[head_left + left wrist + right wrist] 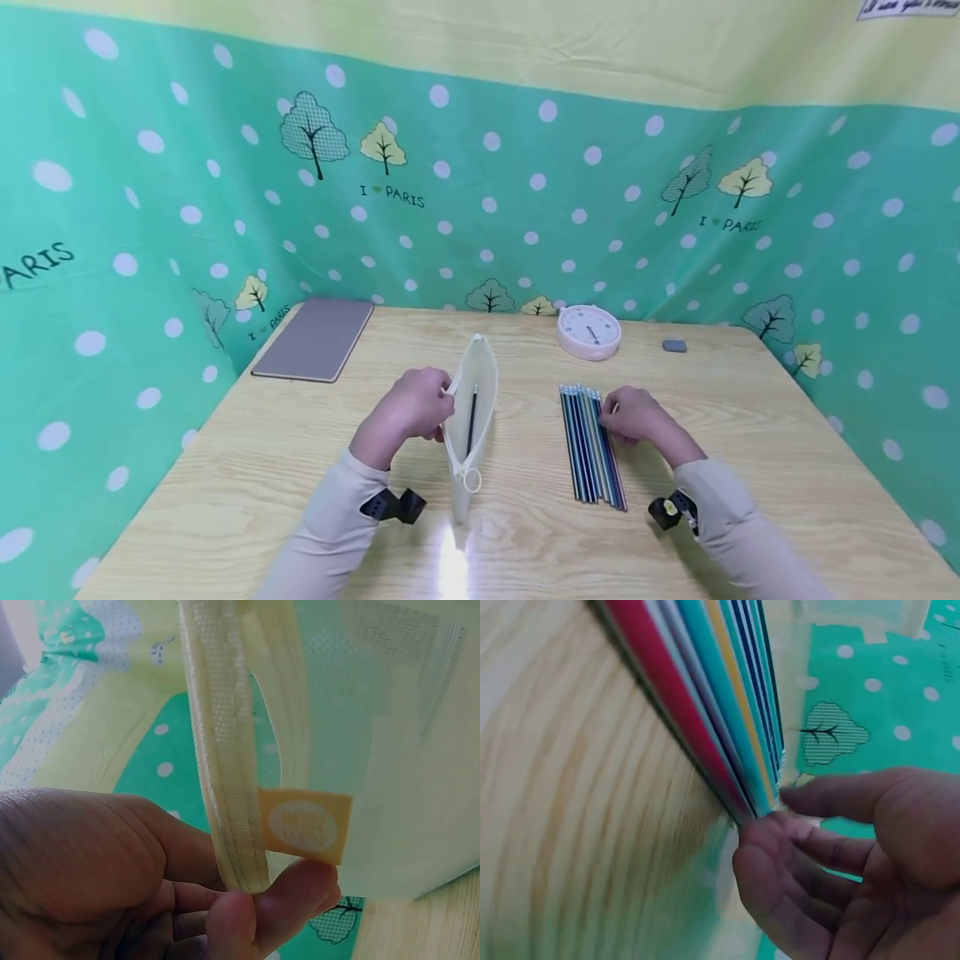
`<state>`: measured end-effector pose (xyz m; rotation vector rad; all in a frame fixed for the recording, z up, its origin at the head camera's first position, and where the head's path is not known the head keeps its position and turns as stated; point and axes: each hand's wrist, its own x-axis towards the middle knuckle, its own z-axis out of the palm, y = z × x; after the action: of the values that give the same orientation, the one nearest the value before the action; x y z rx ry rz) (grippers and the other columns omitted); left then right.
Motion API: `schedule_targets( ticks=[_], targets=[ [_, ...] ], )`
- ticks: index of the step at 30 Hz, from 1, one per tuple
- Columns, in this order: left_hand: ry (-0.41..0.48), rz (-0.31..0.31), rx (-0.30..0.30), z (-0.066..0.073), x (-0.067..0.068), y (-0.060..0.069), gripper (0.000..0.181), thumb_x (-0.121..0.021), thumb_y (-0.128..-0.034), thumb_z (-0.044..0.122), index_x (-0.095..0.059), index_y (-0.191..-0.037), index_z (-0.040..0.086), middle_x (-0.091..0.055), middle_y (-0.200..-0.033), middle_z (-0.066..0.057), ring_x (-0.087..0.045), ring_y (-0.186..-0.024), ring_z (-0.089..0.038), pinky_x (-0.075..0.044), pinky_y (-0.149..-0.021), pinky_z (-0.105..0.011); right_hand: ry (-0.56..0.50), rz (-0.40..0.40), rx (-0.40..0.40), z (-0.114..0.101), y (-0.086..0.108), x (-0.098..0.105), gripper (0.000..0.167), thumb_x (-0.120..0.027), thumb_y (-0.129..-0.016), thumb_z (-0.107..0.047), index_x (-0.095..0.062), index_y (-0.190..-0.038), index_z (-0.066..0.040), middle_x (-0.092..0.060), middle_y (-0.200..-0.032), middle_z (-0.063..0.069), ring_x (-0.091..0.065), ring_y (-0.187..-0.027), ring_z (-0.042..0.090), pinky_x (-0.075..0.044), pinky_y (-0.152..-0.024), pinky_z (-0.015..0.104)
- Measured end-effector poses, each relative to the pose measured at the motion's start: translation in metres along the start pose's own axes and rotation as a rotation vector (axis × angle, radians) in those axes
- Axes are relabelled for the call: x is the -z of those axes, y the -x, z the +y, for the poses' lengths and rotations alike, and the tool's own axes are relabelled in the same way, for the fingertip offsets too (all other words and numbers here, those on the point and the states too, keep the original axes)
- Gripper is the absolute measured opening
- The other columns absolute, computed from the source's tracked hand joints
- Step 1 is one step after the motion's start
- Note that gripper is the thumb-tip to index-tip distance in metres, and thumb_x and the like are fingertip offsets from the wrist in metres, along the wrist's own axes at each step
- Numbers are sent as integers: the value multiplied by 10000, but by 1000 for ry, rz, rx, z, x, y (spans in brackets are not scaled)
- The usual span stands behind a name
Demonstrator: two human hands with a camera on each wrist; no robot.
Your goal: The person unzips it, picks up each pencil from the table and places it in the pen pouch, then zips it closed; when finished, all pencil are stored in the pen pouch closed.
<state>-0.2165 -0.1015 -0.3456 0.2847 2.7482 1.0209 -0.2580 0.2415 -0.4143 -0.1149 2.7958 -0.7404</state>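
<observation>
A pale mesh pouch (486,392) stands on its edge with its mouth open, and one dark pencil (472,421) lies inside. My left hand (420,404) pinches the rim on its left side; the left wrist view shows thumb and fingers (277,907) at the zipper edge (225,750), beside a small orange tag (306,826). To the right, several striped pencils (588,450) lie side by side. My right hand (633,414) holds the far end of a pencil at the row's right edge, its fingertips (769,814) closed about the end in the right wrist view.
A grey notebook (315,340) lies at the table's back left. A round white clock (588,332) and a small grey eraser (674,346) are at the back right. Patterned green cloth (525,208) hangs behind and on both sides of the wooden table (525,550).
</observation>
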Motion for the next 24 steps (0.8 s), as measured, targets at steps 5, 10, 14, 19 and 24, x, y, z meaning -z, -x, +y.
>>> schedule_targets(
  ticks=[5, 10, 14, 19, 24],
  targets=[
    [5, 6, 11, -1, 0, 0, 168, -530, -949, 10, -673, -1027, -28, -709, -723, -90, -649, -490, -168, -495, -472, -262, 6, 53, -5, -2, -5, -6, 88, -623, -913, 1, -629, -829, -26, -606, -700, 92, -600, -539, 169, -488, -482, 245],
    [27, 8, 26, -3, -1, 1, 181, -534, -952, 3, -674, -1059, -39, -713, -754, -95, -673, -519, -193, -530, -495, -281, 23, 79, -1, -3, -7, -10, 91, -608, -894, 41, -615, -839, -31, -605, -695, 102, -592, -511, 168, -480, -459, 242],
    [22, 9, 27, -5, -1, 2, 185, -532, -947, 5, -677, -1056, -34, -707, -732, -80, -660, -505, -176, -518, -483, -273, 20, 92, 10, -1, -6, -13, 90, -643, -871, 34, -600, -825, -31, -610, -703, 109, -594, -507, 172, -483, -458, 249],
    [16, 12, 20, -3, -1, -1, 179, -534, -954, 11, -675, -1056, -34, -706, -746, -82, -661, -508, -165, -523, -484, -269, 8, 166, 7, 1, -5, -16, 85, -685, -843, 9, -607, -834, -25, -613, -770, 118, -597, -535, 164, -495, -471, 249],
    [13, 3, 23, 0, -2, -1, 162, -539, -967, 19, -666, -1055, -31, -706, -757, -85, -675, -521, -175, -528, -488, -269, -91, 258, 2, -7, 3, -1, 104, -690, -873, -24, -622, -934, 24, -665, -772, 142, -643, -551, 167, -549, -496, 290]
  ],
)
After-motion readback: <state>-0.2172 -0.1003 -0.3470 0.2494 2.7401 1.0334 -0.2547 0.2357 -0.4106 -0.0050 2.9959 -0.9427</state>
